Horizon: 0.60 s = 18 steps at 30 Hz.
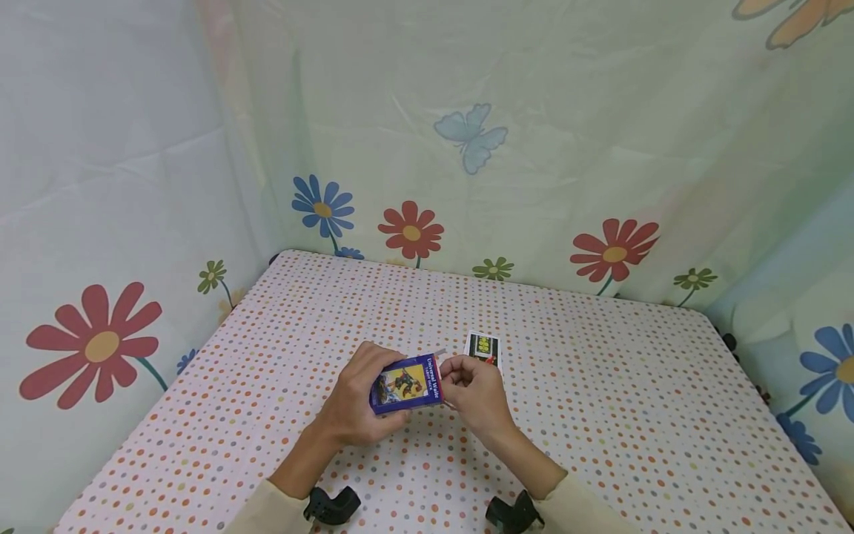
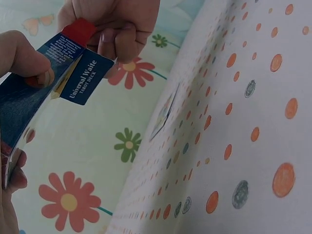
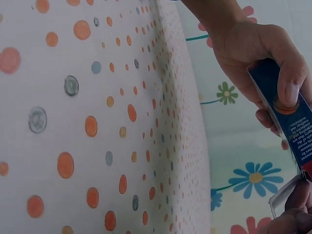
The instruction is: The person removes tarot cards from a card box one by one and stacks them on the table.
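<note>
Left grip is grasping rectangular cardboard box over dotted desk; right grip is pinching its flap. Card is lying at 2 o'clock, desk running toward 3, straight far edge at 12.

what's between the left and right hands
The Universal Waite tarot deck box, held by the left hand, lies there in the head view.
</note>
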Tool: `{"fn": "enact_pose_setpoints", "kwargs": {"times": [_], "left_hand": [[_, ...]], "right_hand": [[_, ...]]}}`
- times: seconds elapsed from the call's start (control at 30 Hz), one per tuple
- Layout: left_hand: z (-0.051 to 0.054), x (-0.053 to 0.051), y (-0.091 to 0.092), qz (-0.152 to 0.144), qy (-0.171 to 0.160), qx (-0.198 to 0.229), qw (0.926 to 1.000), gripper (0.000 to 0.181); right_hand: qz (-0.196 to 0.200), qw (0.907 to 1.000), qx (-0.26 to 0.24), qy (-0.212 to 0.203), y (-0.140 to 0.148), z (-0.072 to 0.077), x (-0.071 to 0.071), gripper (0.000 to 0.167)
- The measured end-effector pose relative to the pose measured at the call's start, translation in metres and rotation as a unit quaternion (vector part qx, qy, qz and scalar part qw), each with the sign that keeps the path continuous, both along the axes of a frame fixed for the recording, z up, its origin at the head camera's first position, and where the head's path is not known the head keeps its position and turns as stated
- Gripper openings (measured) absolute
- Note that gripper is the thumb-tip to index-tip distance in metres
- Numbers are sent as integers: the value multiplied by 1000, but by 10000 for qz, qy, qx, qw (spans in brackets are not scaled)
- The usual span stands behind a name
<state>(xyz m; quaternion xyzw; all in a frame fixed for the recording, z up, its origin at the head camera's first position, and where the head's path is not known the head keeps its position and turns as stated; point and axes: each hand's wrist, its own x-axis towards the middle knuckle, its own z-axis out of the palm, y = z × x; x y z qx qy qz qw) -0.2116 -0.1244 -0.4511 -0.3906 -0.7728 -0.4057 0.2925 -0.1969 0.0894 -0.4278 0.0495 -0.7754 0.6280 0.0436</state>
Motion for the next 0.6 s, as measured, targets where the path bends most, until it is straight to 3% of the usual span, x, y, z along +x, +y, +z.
{"fn": "enact_pose_setpoints", "kwargs": {"times": [0.37, 0.6], "left_hand": [[0, 0, -1, 47, -79, 19, 10000, 64], [1, 1, -4, 128, -132, 31, 9998, 65]], "right_hand": [[258, 9991, -274, -189, 7, 3, -2, 8], [498, 9963, -615, -338, 12, 7, 0, 15]]}}
